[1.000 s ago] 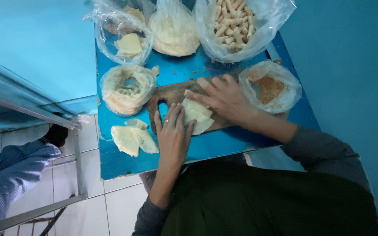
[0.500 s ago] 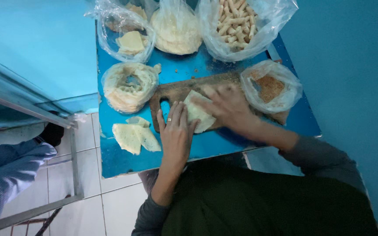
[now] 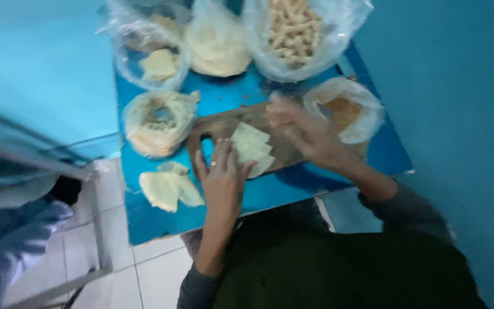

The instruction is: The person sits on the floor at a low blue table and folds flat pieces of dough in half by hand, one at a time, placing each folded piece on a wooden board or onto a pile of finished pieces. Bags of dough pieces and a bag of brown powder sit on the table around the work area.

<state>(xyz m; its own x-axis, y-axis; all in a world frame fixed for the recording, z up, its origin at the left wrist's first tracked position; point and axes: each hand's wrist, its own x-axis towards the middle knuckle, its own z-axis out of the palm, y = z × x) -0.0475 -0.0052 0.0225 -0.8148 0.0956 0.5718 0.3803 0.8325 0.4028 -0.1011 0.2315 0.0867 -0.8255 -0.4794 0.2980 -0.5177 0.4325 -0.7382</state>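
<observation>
A wooden cutting board (image 3: 224, 123) lies on a small blue table (image 3: 247, 197). On it rests a pale folded dough sheet (image 3: 251, 149). My left hand (image 3: 222, 178) lies flat at the board's near edge, fingers spread, touching the sheet's left side. My right hand (image 3: 304, 130) hovers over the board's right half, fingers apart and blurred, holding nothing that I can see. More pale dough pieces (image 3: 170, 187) lie on the table left of my left hand.
Plastic bags line the table's far side: stick-shaped pieces (image 3: 298, 31), flat pale rounds (image 3: 218, 48), a yellowish piece (image 3: 158, 63), a ring of wrappers (image 3: 158, 120), brown crumbs (image 3: 344, 111). Another person's blue sleeve (image 3: 7, 240) is at lower left over tiled floor.
My right hand has lifted off the dough sheet and moved toward the board's far right. My left hand stays at the board's near edge. The camera has shifted slightly.
</observation>
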